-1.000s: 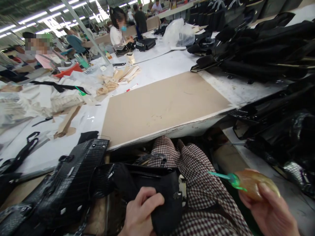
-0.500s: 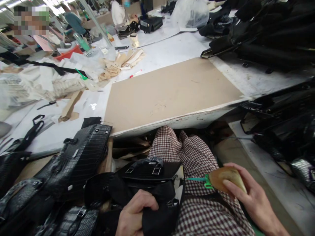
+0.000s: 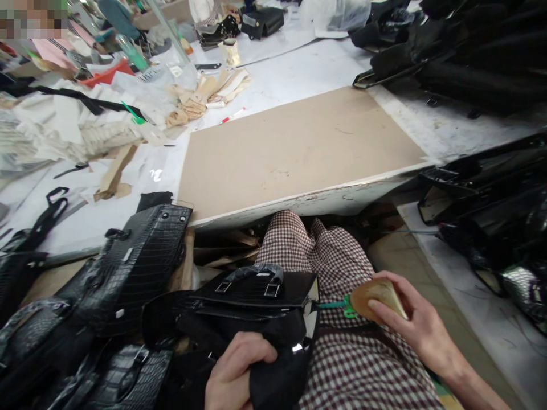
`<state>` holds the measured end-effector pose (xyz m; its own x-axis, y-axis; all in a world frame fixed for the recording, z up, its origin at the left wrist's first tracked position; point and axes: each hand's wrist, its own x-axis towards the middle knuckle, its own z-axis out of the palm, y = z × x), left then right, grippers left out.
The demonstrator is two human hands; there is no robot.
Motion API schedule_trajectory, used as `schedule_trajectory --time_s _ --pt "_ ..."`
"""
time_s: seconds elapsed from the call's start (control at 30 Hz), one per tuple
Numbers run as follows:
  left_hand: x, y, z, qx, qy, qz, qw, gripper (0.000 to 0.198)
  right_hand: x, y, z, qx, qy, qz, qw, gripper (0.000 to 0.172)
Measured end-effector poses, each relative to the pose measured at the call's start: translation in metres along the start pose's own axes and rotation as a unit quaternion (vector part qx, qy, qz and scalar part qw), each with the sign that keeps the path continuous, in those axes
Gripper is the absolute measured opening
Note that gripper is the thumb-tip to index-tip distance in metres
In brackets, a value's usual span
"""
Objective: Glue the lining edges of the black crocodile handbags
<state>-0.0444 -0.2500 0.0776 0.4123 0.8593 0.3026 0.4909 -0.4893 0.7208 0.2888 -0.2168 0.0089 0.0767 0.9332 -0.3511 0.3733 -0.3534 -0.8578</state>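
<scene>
A black handbag [image 3: 252, 290] with a plastic-wrapped handle and two buckles lies across my lap, its zipped edge facing me. My left hand [image 3: 239, 367] is closed on the bag's black fabric near the bottom of the view. In my right hand [image 3: 410, 316] is a glue bottle [image 3: 378, 300] of amber colour, with a green cap and a thin teal nozzle. The nozzle points left, its tip at the bag's right edge; whether it touches cannot be made out. Beneath them is checked cloth [image 3: 342, 256] over my legs.
A brown board [image 3: 294, 154] lies on the white table ahead. Black crocodile-pattern bag pieces [image 3: 141, 256] are heaped on the left. More black bags [image 3: 482, 62] are piled at right. White cloth [image 3: 81, 119], a red pen [image 3: 233, 115] and a person's pink garment [image 3: 55, 48] appear farther back.
My right hand has moved left with the glue bottle, bringing its nozzle up to the bag's right edge. My left hand keeps its hold on the bag. The view has tilted down slightly.
</scene>
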Motion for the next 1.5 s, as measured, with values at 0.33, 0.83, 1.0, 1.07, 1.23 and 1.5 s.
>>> schedule_trajectory --time_s 0.33,0.83,1.0,1.07,1.23,1.5 --pt "0.007 0.003 -0.002 -0.006 0.020 -0.035 0.999 0.011 -0.010 -0.021 -0.001 0.063 -0.038 0.069 0.995 0.047" --pt "0.014 0.004 -0.008 -0.004 0.017 -0.025 1.000 0.012 -0.030 -0.039 0.012 0.219 -0.053 0.146 0.963 0.053" --pt "0.013 0.003 -0.005 -0.001 0.011 -0.027 1.000 0.015 -0.024 -0.032 0.009 0.185 -0.058 0.135 0.972 0.051" --pt "0.014 0.004 -0.004 0.005 0.014 -0.024 1.000 0.014 -0.023 -0.030 0.007 0.169 -0.034 0.132 0.976 0.050" --pt "0.018 0.007 -0.005 0.007 0.018 -0.022 1.000 0.016 -0.023 -0.026 0.005 0.149 -0.024 0.136 0.979 0.054" --pt "0.018 0.006 -0.005 0.007 0.027 -0.023 0.999 0.014 -0.029 -0.027 0.009 0.191 -0.059 0.137 0.970 0.051"
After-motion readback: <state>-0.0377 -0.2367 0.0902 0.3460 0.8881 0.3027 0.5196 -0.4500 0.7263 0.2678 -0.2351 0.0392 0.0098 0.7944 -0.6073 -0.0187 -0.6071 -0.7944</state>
